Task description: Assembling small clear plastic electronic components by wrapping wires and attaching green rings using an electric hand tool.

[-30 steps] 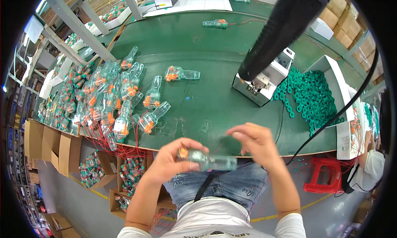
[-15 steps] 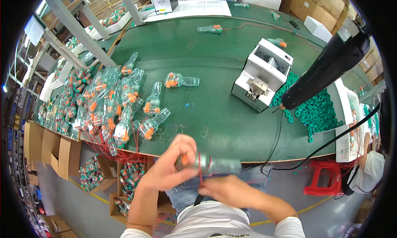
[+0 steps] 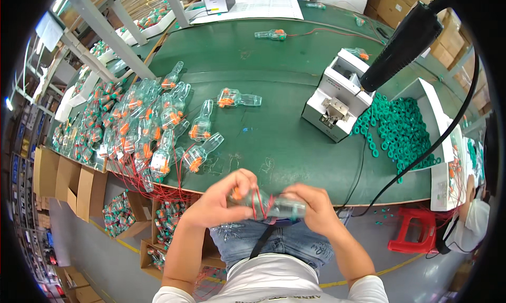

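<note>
Red cord (image 3: 256,204) loops around the clear plastic piece (image 3: 284,209) that we hold over our lap (image 3: 303,245), at the front edge of the green table (image 3: 279,145). Our left hand (image 3: 221,204) is closed around the piece's orange end; our right hand (image 3: 319,211) curls at the narrow end, too blurred for us to tell whether it pinches plastic, cord or nothing. We judge the winding to be partway: turns lie on the body, yet we see no fastened end. To our left, a pile of clear pieces (image 3: 146,129) trails loose red cords (image 3: 139,179) over the table edge, by our estimate the work that is left. One lone piece (image 3: 229,97) lies on its side near that pile, and the packed heap (image 3: 92,118) farther left shows red among its green, perhaps finished units, though too small for us to be sure. To our right we see a white machine (image 3: 326,110) and, just beside it, green rings (image 3: 408,126) spilling from a white tray (image 3: 438,113). A black-handled tool (image 3: 400,50) hangs over the table, and beyond the edge a red stool (image 3: 408,240) stands near another person (image 3: 477,216).
</note>
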A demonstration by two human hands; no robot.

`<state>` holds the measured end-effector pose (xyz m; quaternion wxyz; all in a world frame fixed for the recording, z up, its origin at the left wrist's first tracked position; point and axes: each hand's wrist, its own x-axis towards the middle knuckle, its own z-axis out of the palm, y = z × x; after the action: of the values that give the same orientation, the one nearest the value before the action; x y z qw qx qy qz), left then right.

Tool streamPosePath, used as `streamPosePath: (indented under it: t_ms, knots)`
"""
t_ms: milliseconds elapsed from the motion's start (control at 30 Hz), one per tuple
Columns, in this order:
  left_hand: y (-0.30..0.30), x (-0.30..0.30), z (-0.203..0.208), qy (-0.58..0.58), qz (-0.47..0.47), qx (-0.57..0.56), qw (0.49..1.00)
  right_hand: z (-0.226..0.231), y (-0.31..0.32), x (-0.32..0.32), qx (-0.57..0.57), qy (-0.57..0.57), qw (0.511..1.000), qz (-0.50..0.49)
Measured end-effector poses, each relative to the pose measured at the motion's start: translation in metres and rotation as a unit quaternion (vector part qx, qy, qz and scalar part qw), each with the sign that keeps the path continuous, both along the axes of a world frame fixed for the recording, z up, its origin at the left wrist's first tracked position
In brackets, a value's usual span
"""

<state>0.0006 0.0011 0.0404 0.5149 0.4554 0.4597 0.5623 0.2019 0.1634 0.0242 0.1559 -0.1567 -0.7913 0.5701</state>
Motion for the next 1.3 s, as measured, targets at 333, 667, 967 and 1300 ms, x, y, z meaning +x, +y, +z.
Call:
streamPosePath:
  t_ms: [333, 667, 967, 1300]
  knots:
    - [-0.004, -0.01, -0.013, -0.011, 0.107, -0.205, 0.973, 0.046, 0.022, 0.058, 0.026, 0.165, 0.974, 0.151]
    - [-0.01, -0.011, -0.01, -0.454, 0.015, -0.065, 0.889, -0.074, -0.025, 0.118, 0.171, -0.307, 0.936, 0.033]
    - [0.0, 0.024, -0.014, -0.439, 0.014, -0.111, 0.892, 0.02, -0.021, 0.062, 0.039, -0.213, 0.972, 0.09]
    - [0.002, 0.032, 0.0, -0.324, 0.063, -0.195, 0.924, -0.024, -0.036, -0.003, 0.014, 0.064, 0.998, 0.022]
